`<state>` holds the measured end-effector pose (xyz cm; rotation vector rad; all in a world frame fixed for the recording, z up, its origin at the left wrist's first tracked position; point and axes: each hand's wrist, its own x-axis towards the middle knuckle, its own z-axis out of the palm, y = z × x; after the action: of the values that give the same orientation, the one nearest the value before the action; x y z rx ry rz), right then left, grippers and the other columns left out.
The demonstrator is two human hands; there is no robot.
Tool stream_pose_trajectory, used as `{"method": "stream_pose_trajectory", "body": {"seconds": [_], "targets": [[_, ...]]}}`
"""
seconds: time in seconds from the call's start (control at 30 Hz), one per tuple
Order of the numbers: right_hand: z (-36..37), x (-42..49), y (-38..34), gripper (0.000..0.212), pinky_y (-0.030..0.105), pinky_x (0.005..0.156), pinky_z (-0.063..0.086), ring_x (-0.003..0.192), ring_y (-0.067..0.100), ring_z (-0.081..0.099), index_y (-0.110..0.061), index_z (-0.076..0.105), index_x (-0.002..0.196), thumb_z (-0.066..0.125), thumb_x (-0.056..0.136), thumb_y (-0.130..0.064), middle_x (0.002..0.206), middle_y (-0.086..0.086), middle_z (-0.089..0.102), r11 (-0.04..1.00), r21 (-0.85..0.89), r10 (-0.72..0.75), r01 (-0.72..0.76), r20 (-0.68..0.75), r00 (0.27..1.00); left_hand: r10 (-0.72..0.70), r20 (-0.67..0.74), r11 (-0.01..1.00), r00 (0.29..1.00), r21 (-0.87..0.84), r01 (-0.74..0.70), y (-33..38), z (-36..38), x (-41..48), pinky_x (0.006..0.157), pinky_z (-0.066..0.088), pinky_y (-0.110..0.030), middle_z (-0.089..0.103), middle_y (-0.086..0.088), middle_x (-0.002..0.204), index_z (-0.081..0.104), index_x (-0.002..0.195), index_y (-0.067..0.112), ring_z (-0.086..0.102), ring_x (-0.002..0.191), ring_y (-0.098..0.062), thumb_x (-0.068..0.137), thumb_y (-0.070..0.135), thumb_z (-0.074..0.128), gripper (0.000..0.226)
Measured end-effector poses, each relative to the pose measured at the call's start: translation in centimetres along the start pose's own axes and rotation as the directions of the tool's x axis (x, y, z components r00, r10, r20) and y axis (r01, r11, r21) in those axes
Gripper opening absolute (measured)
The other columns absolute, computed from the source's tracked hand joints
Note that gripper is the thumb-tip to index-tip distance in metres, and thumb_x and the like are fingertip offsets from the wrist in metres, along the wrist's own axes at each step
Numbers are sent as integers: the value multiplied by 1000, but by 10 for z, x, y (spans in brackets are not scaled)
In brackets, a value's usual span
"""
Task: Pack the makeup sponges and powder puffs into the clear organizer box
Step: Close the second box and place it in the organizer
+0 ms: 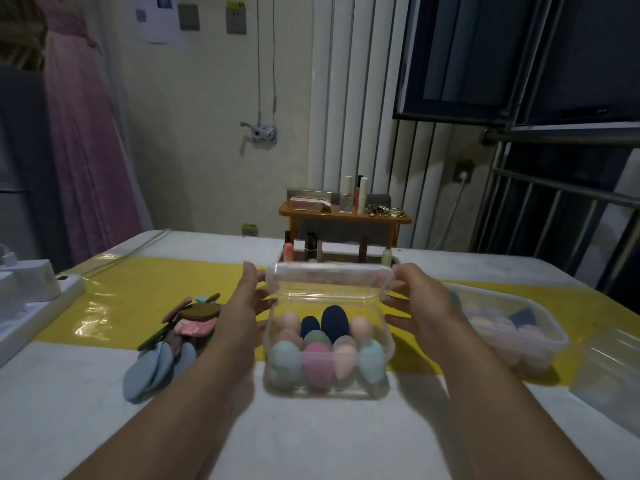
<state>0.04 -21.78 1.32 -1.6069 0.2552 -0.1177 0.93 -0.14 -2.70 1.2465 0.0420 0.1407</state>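
The clear organizer box point(273, 384) stands in the middle of the table, filled with several makeup sponges point(317, 365) in pink, blue, peach, green and navy. Its clear lid point(329, 281) is raised above the back of the box. My left hand point(247, 303) grips the lid's left end and my right hand point(420, 301) grips its right end. A pile of flat powder puffs point(173, 344) in blue, pink, olive and grey lies on the table left of the box, beside my left forearm.
A second clear tub point(550, 341) with more sponges sits at the right, with another clear container point(609, 375) beside it. A wooden shelf point(344, 216) of cosmetics stands behind the box. White boxes point(31, 289) rest at the left edge. A yellow mat point(138, 289) crosses the table.
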Motion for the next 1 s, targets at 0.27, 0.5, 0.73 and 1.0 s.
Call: {"method": "stream_pose_trajectory", "body": {"seconds": [0.27,0.5,0.73,1.0], "targets": [[-4,-1,3,31,42,87,57,102,24,58,-26,71,98,44,96,-11,112,-1,60,946,-322,4,27,94,996,-5,70,983,998,183,-8,-3,-3,0,87,53,-45,66,-9,110,66,105,25,64,100,-26,96,26,56,14],[-8,1,8,23,34,76,57,96,17,58,-31,68,111,60,93,-19,109,-4,61,940,-341,46,14,167,985,-49,87,978,995,204,30,-11,-11,7,81,55,-48,68,-12,114,69,107,25,66,103,-31,95,22,59,16],[-11,1,10,30,36,81,58,92,16,61,-35,69,115,71,88,-22,105,-5,64,931,-365,62,23,221,973,-139,153,978,978,176,112,-12,-7,4,84,54,-44,62,-12,122,67,118,28,62,108,-35,94,12,56,32],[-15,6,16,37,21,68,54,94,6,57,-36,66,125,72,90,-30,124,0,57,895,-429,-7,125,265,964,-150,163,977,975,176,121,-13,-10,4,95,53,-53,62,-12,125,71,112,29,62,111,-34,92,8,59,31]]}}
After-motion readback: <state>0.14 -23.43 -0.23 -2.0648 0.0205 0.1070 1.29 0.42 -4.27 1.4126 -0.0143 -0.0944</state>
